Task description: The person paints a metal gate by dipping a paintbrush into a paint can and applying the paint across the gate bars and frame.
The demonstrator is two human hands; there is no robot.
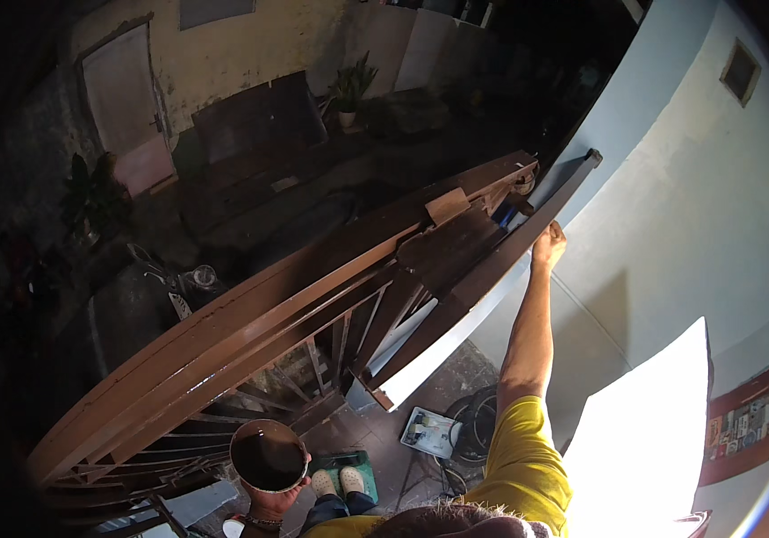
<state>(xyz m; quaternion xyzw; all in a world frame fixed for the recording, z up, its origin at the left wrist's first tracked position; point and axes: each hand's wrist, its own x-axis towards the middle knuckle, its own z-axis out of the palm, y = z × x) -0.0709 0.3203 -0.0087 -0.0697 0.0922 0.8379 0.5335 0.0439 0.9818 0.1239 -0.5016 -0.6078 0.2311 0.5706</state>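
My left hand (pixel 270 501) holds a round bowl-like container (pixel 269 455) from below and its side; dark contents show inside it. Stretched far out, my right hand (pixel 549 246) is closed at the edge of a long brown-and-white panel (pixel 492 272); whether it grips the edge or a small tool is hidden. This panel stands on a slant beside brown metal railing bars (pixel 341 339) and a wide brown ledge (pixel 223 336). A brown block (pixel 447 206) lies on the ledge.
My feet stand on a green platform (pixel 357 471). Right of it lie a white tray (pixel 430 432) with small items and coiled black hose or cable (pixel 475 424). A bright white sheet-like surface (pixel 640 430) is at the right, near a pale wall (pixel 680 202). A motorcycle (pixel 183 282) stands beyond the ledge.
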